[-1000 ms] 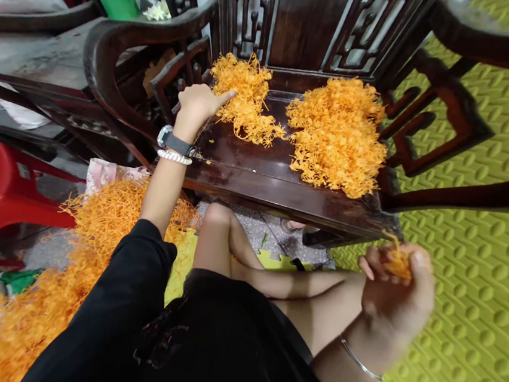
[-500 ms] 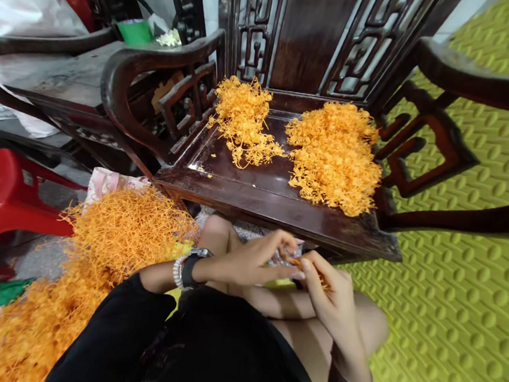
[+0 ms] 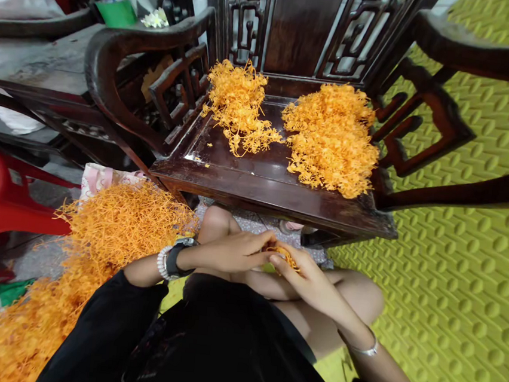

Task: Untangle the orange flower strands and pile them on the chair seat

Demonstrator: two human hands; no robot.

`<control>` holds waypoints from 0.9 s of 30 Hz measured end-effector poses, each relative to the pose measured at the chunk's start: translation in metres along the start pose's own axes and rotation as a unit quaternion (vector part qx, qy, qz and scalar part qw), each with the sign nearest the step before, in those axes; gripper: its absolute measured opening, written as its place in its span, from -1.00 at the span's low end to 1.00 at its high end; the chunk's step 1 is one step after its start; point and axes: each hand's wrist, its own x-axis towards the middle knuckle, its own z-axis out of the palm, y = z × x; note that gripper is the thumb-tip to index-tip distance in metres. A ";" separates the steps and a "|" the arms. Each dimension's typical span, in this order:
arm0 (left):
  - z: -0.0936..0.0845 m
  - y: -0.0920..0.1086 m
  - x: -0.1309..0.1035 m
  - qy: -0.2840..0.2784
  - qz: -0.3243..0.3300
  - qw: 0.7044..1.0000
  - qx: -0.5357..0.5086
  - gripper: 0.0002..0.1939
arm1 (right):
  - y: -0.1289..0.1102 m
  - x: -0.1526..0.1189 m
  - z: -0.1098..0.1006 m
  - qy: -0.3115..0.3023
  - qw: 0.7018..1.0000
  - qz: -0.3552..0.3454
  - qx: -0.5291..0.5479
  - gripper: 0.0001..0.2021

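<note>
Over my lap my two hands meet around a small bunch of orange plastic strands [image 3: 285, 255]. My right hand [image 3: 311, 280] is closed round the bunch, with strands showing between its thumb and fingers. From the left, my left hand [image 3: 237, 252] reaches in, its thumb and fingertips pinched at the bunch's edge; the exact contact is partly hidden. On the wooden chair [image 3: 237, 180] before me lie a smaller pile of curly orange plastic pieces [image 3: 240, 102] and a larger orange pile [image 3: 331, 138]. Beside my left arm rises a big heap of thin orange strands [image 3: 129, 227].
A red plastic stool [image 3: 2, 197] stands at the left, near a patterned bag [image 3: 96, 180] behind the heap. Curved chair arms flank the seat. A green roll [image 3: 115, 12] rests on the side table [image 3: 46, 63]. Yellow-green textured matting [image 3: 453, 282] covers the right side.
My hands have moved left and closer together, and more of the orange bunch shows between them. The right forearm has swung outward. The view has shifted slightly, and the piles look the same.
</note>
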 end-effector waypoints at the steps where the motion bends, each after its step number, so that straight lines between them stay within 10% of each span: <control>1: 0.001 -0.002 0.000 0.004 0.004 1.000 -0.023 -0.80 | -0.001 0.000 -0.001 0.003 1.000 -0.003 -0.016 -0.64; 6: 0.007 -0.003 -0.002 -0.049 -0.010 0.959 -0.281 -0.68 | -0.002 -0.005 0.002 0.093 0.990 -0.072 -0.079 -0.57; 11: 0.033 0.007 0.000 -0.087 0.020 0.792 -0.604 -0.60 | -0.015 -0.004 0.027 0.319 0.928 -0.181 -0.069 -0.52; 15: 0.053 0.026 0.002 -0.062 0.063 0.712 -0.696 -0.53 | -0.036 0.012 0.044 0.509 0.843 -0.175 0.014 -0.51; 21: 0.056 0.031 -0.023 0.002 0.097 0.680 -0.727 -0.46 | -0.050 0.003 -0.027 0.576 0.729 -0.281 0.241 -0.50; 24: 0.046 0.024 -0.031 0.170 0.094 0.730 -0.655 -0.50 | -0.042 -0.005 -0.045 0.518 0.782 -0.249 0.242 -0.51; 27: 0.040 0.009 -0.029 0.318 0.068 0.776 -0.541 -0.55 | -0.012 0.008 -0.010 0.368 0.915 -0.078 0.142 -0.56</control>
